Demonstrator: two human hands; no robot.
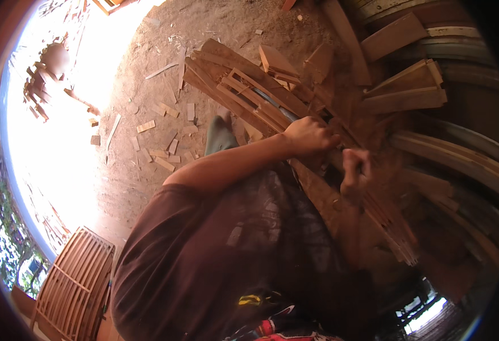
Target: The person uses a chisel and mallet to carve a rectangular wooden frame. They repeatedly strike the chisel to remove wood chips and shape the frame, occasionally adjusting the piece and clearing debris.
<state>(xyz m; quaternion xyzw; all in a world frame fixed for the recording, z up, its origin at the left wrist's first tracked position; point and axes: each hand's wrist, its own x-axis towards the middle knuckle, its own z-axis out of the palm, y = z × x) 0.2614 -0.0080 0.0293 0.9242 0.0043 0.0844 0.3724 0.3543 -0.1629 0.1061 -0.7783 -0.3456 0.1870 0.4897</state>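
My left hand (309, 136) is closed, knuckles up, over the middle of a long wooden workpiece (243, 94). A narrow grey-blue metal bar (283, 111) runs along the wood up to this hand; whether the fingers grip it or the wood is hidden. Just right of it, my right hand (356, 167) is curled into a fist, slightly blurred. What it holds, if anything, I cannot make out. Below the right hand, a bundle of thin wooden strips (394, 233) slants toward the lower right.
Small wood offcuts (158, 153) lie scattered on the dirt floor (141, 85). Boards and curved wooden pieces (448, 153) are stacked along the right. A slatted wooden panel (76, 284) stands at lower left. Another person (47, 79) is in the bright area at upper left.
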